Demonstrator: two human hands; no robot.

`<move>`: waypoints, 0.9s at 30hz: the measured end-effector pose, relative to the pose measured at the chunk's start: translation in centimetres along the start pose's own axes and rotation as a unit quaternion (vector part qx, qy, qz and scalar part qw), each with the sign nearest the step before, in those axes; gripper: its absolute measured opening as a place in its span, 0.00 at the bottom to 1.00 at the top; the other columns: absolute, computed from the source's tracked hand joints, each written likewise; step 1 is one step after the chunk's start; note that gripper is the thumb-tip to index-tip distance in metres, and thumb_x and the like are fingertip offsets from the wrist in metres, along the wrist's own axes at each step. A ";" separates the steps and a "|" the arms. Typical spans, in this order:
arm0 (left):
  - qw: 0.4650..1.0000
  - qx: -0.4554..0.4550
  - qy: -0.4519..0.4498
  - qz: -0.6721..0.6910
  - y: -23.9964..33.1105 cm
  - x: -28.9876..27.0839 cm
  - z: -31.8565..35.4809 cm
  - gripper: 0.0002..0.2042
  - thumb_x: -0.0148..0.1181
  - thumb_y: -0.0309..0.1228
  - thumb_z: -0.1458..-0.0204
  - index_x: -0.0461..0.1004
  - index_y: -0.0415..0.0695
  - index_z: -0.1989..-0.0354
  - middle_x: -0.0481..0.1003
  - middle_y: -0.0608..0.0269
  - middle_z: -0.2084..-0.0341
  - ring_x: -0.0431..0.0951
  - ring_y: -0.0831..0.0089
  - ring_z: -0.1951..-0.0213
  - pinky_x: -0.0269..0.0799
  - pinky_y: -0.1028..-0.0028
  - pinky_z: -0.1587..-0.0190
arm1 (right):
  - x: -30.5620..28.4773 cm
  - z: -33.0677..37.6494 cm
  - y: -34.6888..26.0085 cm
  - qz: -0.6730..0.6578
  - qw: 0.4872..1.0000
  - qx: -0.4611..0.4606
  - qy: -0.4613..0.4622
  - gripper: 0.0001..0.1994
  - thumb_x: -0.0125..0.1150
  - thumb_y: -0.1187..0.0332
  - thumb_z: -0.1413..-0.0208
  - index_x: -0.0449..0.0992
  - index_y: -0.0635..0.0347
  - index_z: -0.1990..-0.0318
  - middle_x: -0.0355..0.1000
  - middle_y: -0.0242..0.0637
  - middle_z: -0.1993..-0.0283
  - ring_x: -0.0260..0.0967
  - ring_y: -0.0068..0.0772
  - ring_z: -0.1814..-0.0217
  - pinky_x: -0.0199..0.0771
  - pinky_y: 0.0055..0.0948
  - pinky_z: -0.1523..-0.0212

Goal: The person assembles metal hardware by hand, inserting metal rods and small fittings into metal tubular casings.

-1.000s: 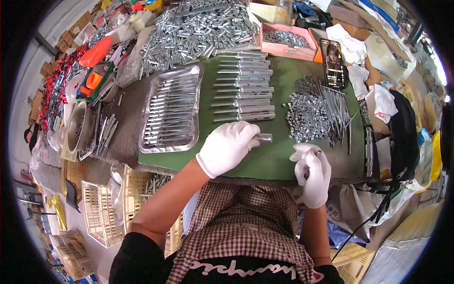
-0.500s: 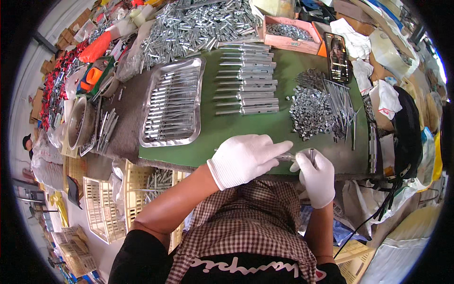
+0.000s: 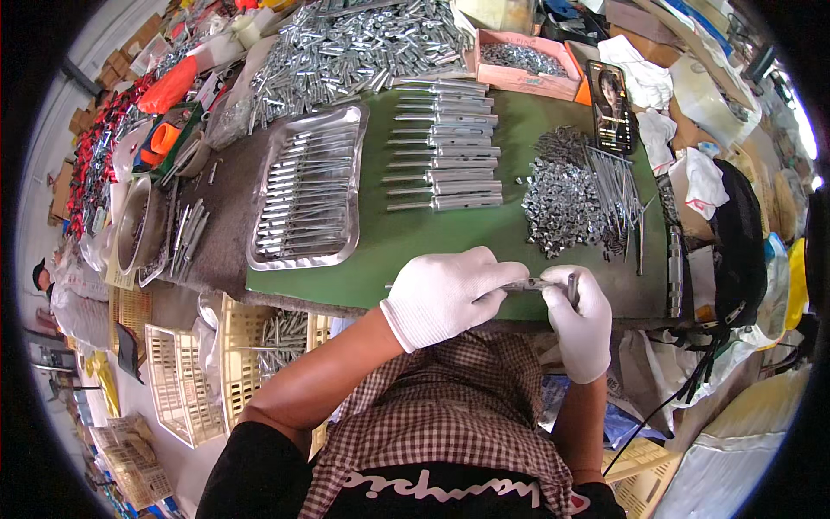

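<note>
My left hand (image 3: 450,294), in a white knit glove, is closed around a slim silvery metal tube (image 3: 521,285) just above the bench's near edge. The tube lies roughly level, its right end reaching my right hand (image 3: 581,324). That hand, gloved too, pinches at this end with thumb and forefinger. A short metal pin-like piece (image 3: 572,287) sticks up between its fingers; what it is I cannot make out. Beyond my hands, several metal tubes with thin rods (image 3: 467,201) lie in a stacked row. Small shiny metal fittings (image 3: 562,208) are heaped to the right.
A metal tray (image 3: 355,195) of slim rod pieces stands left on the green bench top (image 3: 389,246). Long thin rods (image 3: 616,195), a phone (image 3: 611,108) and a pink box (image 3: 527,84) of small parts are at right. A large heap of metal tubes (image 3: 354,52) fills the back.
My left forefinger, stretched out before, has bent down onto the tube. My right thumb and forefinger have come closer around its end. The whole view has shifted slightly.
</note>
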State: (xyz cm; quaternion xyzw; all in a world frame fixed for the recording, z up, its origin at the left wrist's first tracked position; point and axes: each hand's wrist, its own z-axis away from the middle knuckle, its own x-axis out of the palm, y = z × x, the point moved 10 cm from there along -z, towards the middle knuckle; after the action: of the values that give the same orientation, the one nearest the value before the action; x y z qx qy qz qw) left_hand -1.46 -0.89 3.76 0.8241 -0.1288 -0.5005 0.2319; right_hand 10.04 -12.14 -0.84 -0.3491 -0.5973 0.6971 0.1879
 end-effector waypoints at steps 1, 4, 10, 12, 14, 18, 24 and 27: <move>1.000 -0.005 0.000 -0.004 0.0 0.1 0.0 0.14 0.62 0.27 0.53 0.79 0.56 0.57 0.74 0.68 0.75 0.77 0.67 0.75 0.73 0.70 0.73 | -0.1 0.0 0.0 0.001 1.000 0.000 0.001 0.05 0.59 0.78 0.45 0.76 0.63 0.61 0.66 0.23 0.72 0.56 0.12 0.73 0.60 0.17 0.70; 1.000 -0.006 -0.010 -0.017 0.0 0.6 -0.1 0.13 0.62 0.28 0.53 0.79 0.56 0.58 0.73 0.68 0.76 0.76 0.67 0.76 0.73 0.69 0.73 | -0.2 0.0 0.2 0.013 1.000 -0.003 0.000 0.05 0.59 0.79 0.45 0.76 0.63 0.61 0.65 0.23 0.72 0.55 0.12 0.72 0.59 0.17 0.70; 0.991 -0.025 -0.047 -0.124 0.8 1.8 -0.1 0.08 0.58 0.29 0.51 0.77 0.56 0.62 0.68 0.67 0.78 0.74 0.68 0.80 0.71 0.68 0.78 | -4.3 -0.8 -0.7 0.119 0.984 -0.086 0.099 0.06 0.60 0.77 0.47 0.79 0.61 0.62 0.75 0.31 0.65 0.67 0.20 0.67 0.68 0.22 0.62; 0.986 -0.030 -0.060 -0.152 1.2 3.1 -0.3 0.08 0.58 0.29 0.51 0.76 0.56 0.63 0.68 0.66 0.78 0.74 0.69 0.81 0.70 0.68 0.79 | -6.2 -2.1 -0.5 0.180 0.963 -0.128 0.154 0.07 0.60 0.76 0.47 0.79 0.60 0.61 0.75 0.33 0.64 0.70 0.24 0.66 0.69 0.24 0.61; 0.982 -0.034 -0.061 -0.177 1.2 4.0 -0.4 0.08 0.56 0.28 0.51 0.76 0.56 0.63 0.66 0.65 0.78 0.73 0.70 0.83 0.69 0.69 0.83 | -6.4 -3.8 -1.3 0.261 0.935 -0.172 0.169 0.06 0.61 0.74 0.47 0.79 0.58 0.61 0.75 0.37 0.63 0.73 0.33 0.65 0.71 0.28 0.60; 0.983 -0.039 -0.055 -0.170 1.2 4.2 -0.4 0.08 0.56 0.28 0.51 0.76 0.56 0.64 0.65 0.65 0.78 0.73 0.70 0.83 0.69 0.69 0.82 | -5.0 -7.5 -2.0 0.349 0.910 -0.172 0.141 0.05 0.62 0.70 0.48 0.78 0.58 0.64 0.74 0.40 0.63 0.73 0.43 0.62 0.72 0.35 0.60; 0.982 -0.020 -0.036 -0.185 1.6 3.9 -0.5 0.08 0.57 0.29 0.53 0.75 0.56 0.64 0.64 0.65 0.79 0.72 0.70 0.83 0.69 0.69 0.82 | -4.8 -7.7 -2.5 0.418 0.878 -0.180 0.149 0.05 0.62 0.70 0.47 0.75 0.59 0.64 0.75 0.43 0.63 0.73 0.47 0.62 0.71 0.38 0.61; 0.984 -0.022 -0.043 -0.173 1.6 3.8 -0.5 0.08 0.57 0.29 0.53 0.75 0.56 0.63 0.64 0.65 0.79 0.73 0.70 0.83 0.69 0.69 0.82 | -4.7 -5.5 -1.8 0.286 0.943 -0.139 0.093 0.06 0.63 0.72 0.47 0.75 0.61 0.62 0.75 0.43 0.66 0.74 0.38 0.67 0.72 0.33 0.64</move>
State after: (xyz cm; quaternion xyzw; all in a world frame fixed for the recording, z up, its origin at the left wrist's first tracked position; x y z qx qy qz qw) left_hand 0.79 -3.80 1.85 0.8065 0.0167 -0.5706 0.1539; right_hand 16.91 -11.06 1.91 -0.5912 -0.5431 0.5960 -0.0152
